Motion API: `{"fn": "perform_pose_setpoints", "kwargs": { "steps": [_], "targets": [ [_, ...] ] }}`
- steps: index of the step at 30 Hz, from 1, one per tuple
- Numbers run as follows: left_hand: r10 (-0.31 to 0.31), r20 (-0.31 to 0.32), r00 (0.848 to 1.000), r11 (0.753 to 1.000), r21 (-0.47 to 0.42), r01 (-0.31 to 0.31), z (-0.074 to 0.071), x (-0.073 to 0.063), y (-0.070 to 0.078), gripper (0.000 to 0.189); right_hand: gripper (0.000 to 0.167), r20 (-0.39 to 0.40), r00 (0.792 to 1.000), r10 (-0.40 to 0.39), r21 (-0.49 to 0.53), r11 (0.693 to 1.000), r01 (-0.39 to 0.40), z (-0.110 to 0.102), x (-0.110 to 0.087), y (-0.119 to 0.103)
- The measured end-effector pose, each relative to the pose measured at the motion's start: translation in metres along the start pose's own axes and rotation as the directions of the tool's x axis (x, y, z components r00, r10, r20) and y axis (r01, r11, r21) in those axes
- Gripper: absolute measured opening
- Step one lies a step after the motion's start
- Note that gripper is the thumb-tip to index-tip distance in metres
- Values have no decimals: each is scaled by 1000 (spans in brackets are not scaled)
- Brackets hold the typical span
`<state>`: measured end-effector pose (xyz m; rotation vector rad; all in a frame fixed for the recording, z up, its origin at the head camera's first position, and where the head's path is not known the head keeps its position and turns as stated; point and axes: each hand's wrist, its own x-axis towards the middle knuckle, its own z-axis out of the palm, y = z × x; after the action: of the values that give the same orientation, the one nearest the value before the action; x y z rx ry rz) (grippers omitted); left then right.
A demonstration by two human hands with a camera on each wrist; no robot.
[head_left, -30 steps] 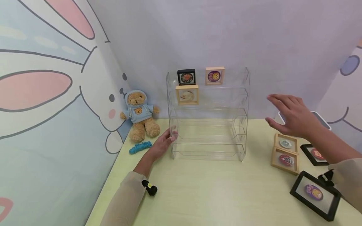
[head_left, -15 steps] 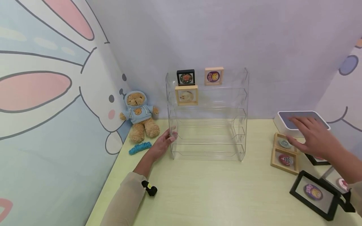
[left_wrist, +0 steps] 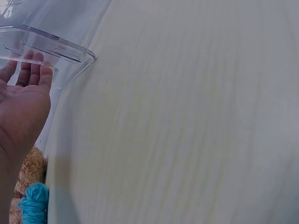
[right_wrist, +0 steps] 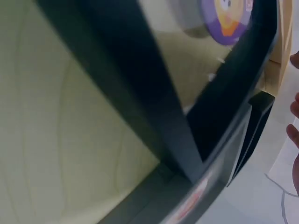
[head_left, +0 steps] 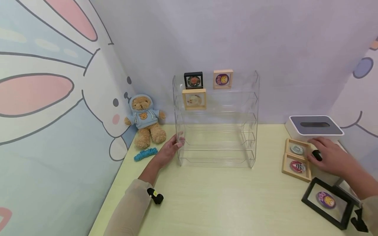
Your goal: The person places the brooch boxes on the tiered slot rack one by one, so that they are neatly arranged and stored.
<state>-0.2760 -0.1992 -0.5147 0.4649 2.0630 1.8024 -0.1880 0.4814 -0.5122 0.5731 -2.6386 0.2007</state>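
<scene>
A clear acrylic display rack (head_left: 217,150) with stepped shelves stands mid-table. My left hand (head_left: 169,152) holds its lower left side, thumb in front; in the left wrist view several fingertips (left_wrist: 35,70) show through the plastic. Over to the right, my right hand (head_left: 333,157) curls thumb and fingers around a small black frame, mostly hidden under it. Left of that hand lies a hinged wooden frame (head_left: 284,164) with two round badges. Nearer me, a larger black frame (head_left: 314,211) with a purple badge overlaps another frame; it fills much of the right wrist view.
On the rack's upper shelves are a black frame (head_left: 193,80), a pale wooden frame (head_left: 222,79) and a second wooden frame (head_left: 194,99). A teddy bear (head_left: 144,118) and a blue yarn bundle (head_left: 145,154) sit at left. A white tissue box (head_left: 314,126) is back right.
My right hand has come down from the air beside the rack, past the tissue box, to the small black frame on the right. My left hand keeps its place on the rack.
</scene>
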Motion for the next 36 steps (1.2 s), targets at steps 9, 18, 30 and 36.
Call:
{"fn": "perform_pose_setpoints", "kwargs": {
  "steps": [9, 18, 30, 36],
  "targets": [
    [-1, 2, 1000, 1000, 12, 1, -2, 0, 1, 73, 67, 118, 992, 36, 94, 994, -47, 12, 4, 5],
    [-11, 3, 1000, 1000, 0, 11, 0, 0, 3, 70, 70, 145, 989, 31, 129, 990, -50, 7, -1, 6],
    [-12, 2, 1000, 1000, -15, 12, -3, 0, -3, 70, 85, 230, 971, 66, 113, 989, -94, 5, 3, 0],
    [-2, 10, 1000, 1000, -25, 2, -1, 0, -2, 71, 87, 271, 956, 115, 120, 981, -153, 11, 3, -4]
  ]
}}
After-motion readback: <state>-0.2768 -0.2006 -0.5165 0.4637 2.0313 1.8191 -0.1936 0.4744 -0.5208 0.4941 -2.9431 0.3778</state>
